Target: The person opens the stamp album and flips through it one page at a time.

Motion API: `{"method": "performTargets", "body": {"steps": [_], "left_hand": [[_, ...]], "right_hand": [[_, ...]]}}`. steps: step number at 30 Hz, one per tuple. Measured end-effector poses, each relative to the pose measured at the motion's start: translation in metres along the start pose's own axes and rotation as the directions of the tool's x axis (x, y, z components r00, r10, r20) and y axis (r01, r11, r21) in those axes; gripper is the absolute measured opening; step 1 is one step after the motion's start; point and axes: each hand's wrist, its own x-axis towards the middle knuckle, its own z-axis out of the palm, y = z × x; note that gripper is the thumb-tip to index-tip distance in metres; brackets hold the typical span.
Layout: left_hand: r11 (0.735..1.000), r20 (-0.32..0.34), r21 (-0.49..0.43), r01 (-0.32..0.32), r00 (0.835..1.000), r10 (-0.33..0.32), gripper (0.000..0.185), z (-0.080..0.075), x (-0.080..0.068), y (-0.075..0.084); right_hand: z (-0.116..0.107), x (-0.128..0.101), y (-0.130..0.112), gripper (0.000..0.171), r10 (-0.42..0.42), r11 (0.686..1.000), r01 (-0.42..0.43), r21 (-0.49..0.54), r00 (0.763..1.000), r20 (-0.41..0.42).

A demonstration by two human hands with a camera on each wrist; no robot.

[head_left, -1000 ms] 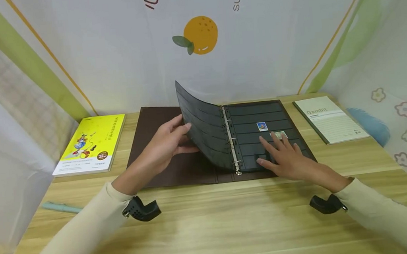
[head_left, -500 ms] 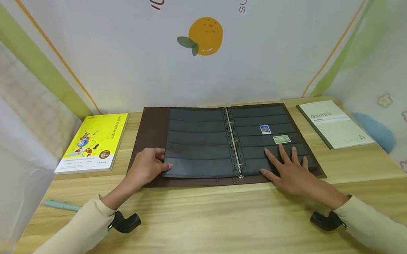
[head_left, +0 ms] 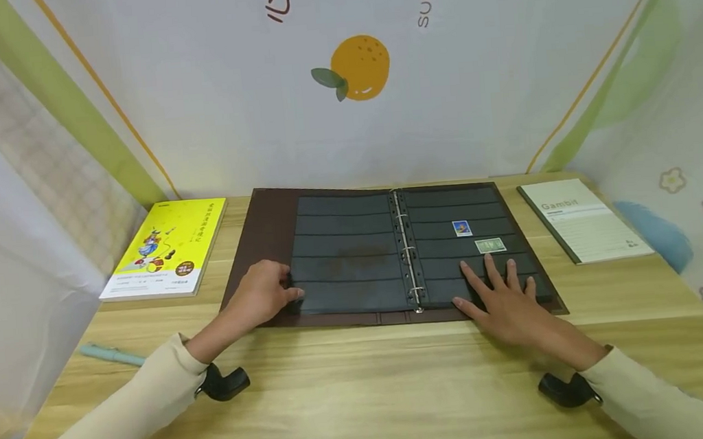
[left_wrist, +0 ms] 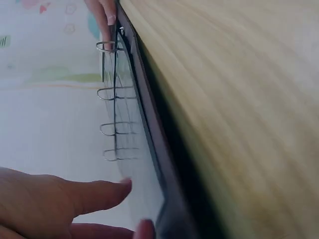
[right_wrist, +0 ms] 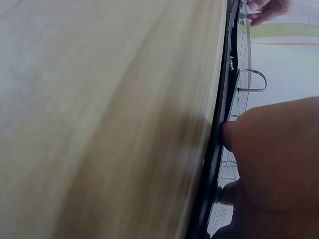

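A stamp album (head_left: 249, 255) with a dark brown cover lies spread on the table. Its black pocket pages (head_left: 347, 247) lie flat on both sides of the metal ring spine (head_left: 408, 249). My left hand (head_left: 261, 292) rests at the left page's outer edge, thumb (left_wrist: 104, 194) straight, fingers loosely bent. On the right page, my right hand (head_left: 510, 310) lies with fingers spread over the lower pockets. A blue stamp (head_left: 462, 229) and a green stamp (head_left: 490, 246) sit in pockets just above its fingertips.
To the left lies a yellow book (head_left: 168, 248), with a pale green pen (head_left: 111, 354) nearer me, partly behind my left sleeve. A Gambit notebook (head_left: 587, 218) lies right of the album. A white printed curtain (head_left: 244, 117) hangs behind the wooden table (head_left: 365, 397).
My left hand has brought a raised black page down to the left, where it now lies flat over the cover. My right hand has stayed on the right page.
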Motion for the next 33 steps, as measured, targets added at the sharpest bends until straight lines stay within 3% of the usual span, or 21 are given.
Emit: {"method": "performTargets", "body": {"steps": [3,5,7,9,11,13,15,21,25,28,33], "left_hand": [[0.986,-0.029,0.106,-0.132,0.99,0.136,0.058,0.006,0.001,0.008],[0.956,0.02,0.164,-0.244,0.969,0.244,0.071,0.01,0.004,0.012],[0.913,0.128,0.194,-0.359,0.932,0.34,0.078,0.012,0.009,0.017],[0.878,0.265,0.189,-0.439,0.884,0.385,0.08,0.012,0.017,0.021],[0.852,0.376,0.187,-0.489,0.837,0.398,0.078,0.011,0.026,0.025],[0.843,0.445,0.184,-0.506,0.807,0.388,0.077,0.01,0.035,0.029],[0.848,0.478,0.184,-0.496,0.799,0.364,0.079,0.01,0.042,0.032],[0.879,0.53,0.191,-0.437,0.799,0.282,0.083,0.014,0.047,0.032],[0.882,0.548,0.189,-0.432,0.792,0.27,0.082,0.016,0.047,0.031],[0.884,0.551,0.185,-0.429,0.79,0.268,0.082,0.018,0.049,0.031],[0.886,0.554,0.179,-0.427,0.788,0.268,0.083,0.022,0.052,0.03]], "right_hand": [[-0.002,-0.001,0.001,0.08,0.003,1.0,-0.002,-0.007,1.0,0.007],[-0.002,-0.001,0.001,0.08,0.005,1.0,-0.005,-0.006,1.0,0.018],[-0.004,-0.001,0.002,0.081,0.005,1.0,-0.005,-0.002,1.0,0.03],[-0.006,-0.001,0.004,0.082,0.004,1.0,-0.004,0.0,0.999,0.04],[-0.007,0.0,0.005,0.083,0.001,1.0,-0.001,-0.001,0.999,0.049],[-0.008,0.001,0.006,0.083,0.001,1.0,-0.001,-0.003,0.999,0.054],[-0.008,0.001,0.006,0.083,0.001,1.0,0.0,-0.008,0.999,0.054],[-0.01,0.0,0.004,0.08,-0.024,1.0,0.025,-0.015,0.998,0.056],[-0.03,0.009,0.006,0.078,-0.068,0.997,0.069,-0.029,0.997,0.048],[-0.058,0.035,0.017,0.081,-0.081,0.995,0.083,-0.05,0.996,0.045],[-0.099,0.102,0.053,0.084,-0.1,0.995,0.102,-0.011,0.99,0.103]]}}
